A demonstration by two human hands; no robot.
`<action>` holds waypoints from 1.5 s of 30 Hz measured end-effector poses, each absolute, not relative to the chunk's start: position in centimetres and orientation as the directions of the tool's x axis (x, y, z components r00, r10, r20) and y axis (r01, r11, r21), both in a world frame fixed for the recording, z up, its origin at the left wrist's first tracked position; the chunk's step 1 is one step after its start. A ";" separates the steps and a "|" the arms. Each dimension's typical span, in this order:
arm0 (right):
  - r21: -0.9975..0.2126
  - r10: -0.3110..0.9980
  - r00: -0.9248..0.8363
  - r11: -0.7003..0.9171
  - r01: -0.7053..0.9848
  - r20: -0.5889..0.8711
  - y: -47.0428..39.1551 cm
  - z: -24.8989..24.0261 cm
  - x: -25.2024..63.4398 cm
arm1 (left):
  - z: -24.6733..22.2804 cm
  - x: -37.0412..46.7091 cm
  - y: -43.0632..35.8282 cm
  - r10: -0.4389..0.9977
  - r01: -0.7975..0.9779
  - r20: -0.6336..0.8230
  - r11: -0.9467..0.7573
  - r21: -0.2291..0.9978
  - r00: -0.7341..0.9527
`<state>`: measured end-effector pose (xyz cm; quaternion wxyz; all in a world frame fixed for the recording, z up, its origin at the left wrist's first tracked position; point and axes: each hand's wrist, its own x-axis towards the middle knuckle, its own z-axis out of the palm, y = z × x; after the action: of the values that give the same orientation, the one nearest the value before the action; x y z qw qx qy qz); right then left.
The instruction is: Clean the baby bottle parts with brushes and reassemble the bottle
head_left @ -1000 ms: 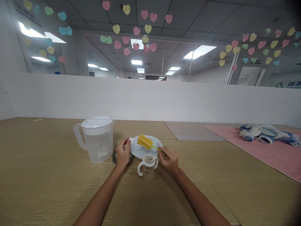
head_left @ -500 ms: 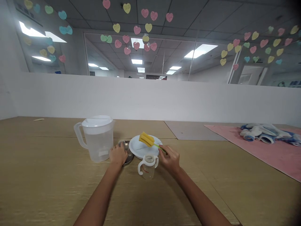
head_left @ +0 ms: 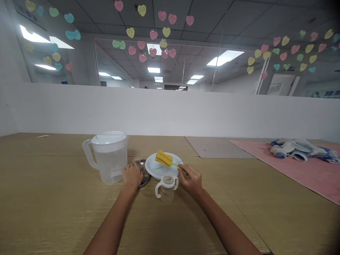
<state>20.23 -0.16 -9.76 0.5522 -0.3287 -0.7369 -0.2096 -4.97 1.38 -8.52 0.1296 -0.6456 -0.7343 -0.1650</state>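
Observation:
My right hand pinches the thin green handle of a yellow sponge brush, whose head is over the white plate. In front of the plate stands a clear bottle with two white handles and an uncovered top. At the left, my left hand is closed at the edge of a round metal dish, around a small clear item largely hidden by the fingers. Close to that hand stands a translucent lidded pitcher with its handle to the left.
White and blue gloves or cloths lie piled on a pink mat at the right. A grey mat lies beside it at the back. A white wall rises behind the table.
The yellow brush head has shifted slightly left over the plate. Both hands keep nearly the same places, and the whole view has shifted a little.

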 end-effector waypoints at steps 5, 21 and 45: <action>-0.041 0.234 -0.170 0.692 0.721 0.957 -0.1 -9.7 20.3 | -7.5 -4.3 0.4 0.662 0.937 0.750 -0.255 0.240 -0.012; -0.196 0.272 0.012 0.660 0.725 0.962 -0.2 -9.2 20.4 | -9.3 2.2 -3.3 0.419 0.438 0.743 -0.879 0.188 0.522; -0.033 0.113 -0.076 0.742 0.670 0.991 -0.5 -9.5 20.0 | -7.2 -1.0 -0.9 0.262 0.673 0.949 -0.671 0.310 -0.176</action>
<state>19.95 -0.49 -9.55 0.6194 -0.2803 -0.6980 -0.2248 -0.97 -0.93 -7.16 0.1537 -0.6232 -0.3753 -0.6687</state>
